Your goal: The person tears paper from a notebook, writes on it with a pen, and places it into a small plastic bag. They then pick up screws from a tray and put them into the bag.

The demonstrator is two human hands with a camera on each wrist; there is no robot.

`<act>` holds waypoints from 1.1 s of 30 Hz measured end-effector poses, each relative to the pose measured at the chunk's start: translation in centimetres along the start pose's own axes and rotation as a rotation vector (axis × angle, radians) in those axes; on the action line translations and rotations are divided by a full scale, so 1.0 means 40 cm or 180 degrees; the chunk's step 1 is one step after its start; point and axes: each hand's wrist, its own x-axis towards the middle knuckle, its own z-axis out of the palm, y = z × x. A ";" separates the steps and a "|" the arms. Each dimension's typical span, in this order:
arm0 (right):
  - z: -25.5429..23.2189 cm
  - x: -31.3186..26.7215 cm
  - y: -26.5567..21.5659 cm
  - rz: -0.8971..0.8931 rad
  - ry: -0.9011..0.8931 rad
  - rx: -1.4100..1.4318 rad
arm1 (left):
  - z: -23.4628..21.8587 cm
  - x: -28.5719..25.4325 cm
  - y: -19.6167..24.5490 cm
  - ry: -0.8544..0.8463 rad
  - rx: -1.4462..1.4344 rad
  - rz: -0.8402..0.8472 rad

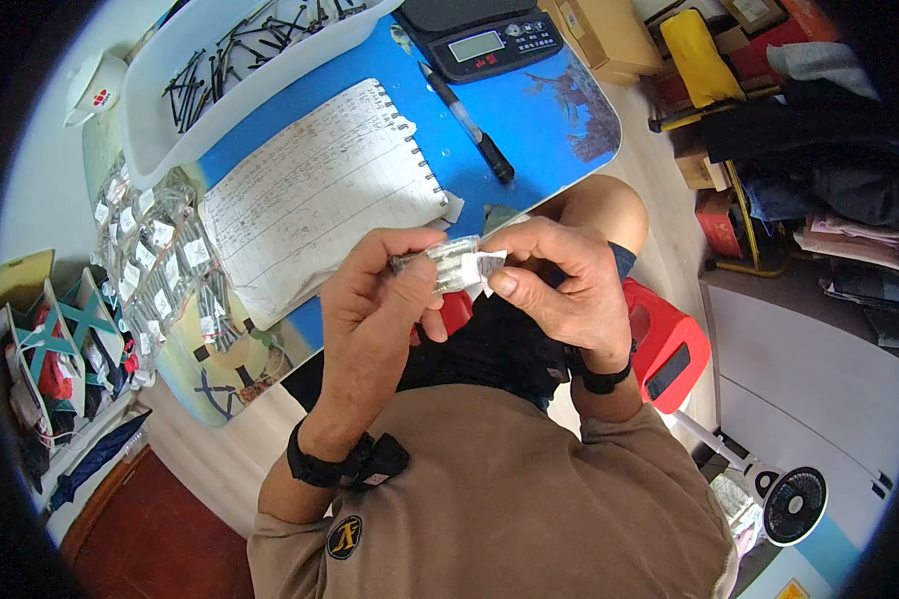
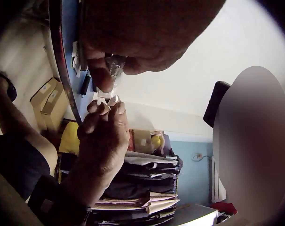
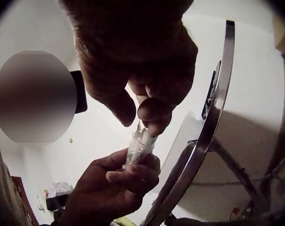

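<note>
A small clear plastic bag (image 1: 451,262) with a white label (image 1: 472,268) is held over the lap, close to the table's near edge. My left hand (image 1: 378,304) grips one end of the bag between thumb and fingers. At the other end, my right hand (image 1: 567,285) pinches the bag's edge beside the label, thumb against forefinger. The right wrist view shows the bag (image 3: 138,148) stretched between both hands, with its contents blurred. Several similar labelled bags (image 1: 155,255) of long dark pieces lie piled on the table's left side.
A spiral notebook (image 1: 320,190) with handwriting lies on the blue table (image 1: 559,150). Behind it stand a white bin (image 1: 170,150) of dark screws and a digital scale (image 1: 489,50). A pen (image 1: 466,125) lies right of the notebook. A red stool (image 1: 669,339) is beside the person.
</note>
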 end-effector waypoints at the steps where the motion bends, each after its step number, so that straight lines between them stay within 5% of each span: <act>1: 0.001 -0.006 0.004 0.0192 0.0086 0.0263 | -0.002 0.000 0.000 0.0002 -0.0002 0.0000; 27: 0.031 0.016 0.013 -0.0092 0.0232 -0.0259 | -0.003 0.013 -0.006 0.0110 0.0119 0.0136; 33: 0.031 0.020 0.019 -0.0034 0.0270 0.0413 | 0.006 0.010 -0.008 0.0283 0.0031 0.0230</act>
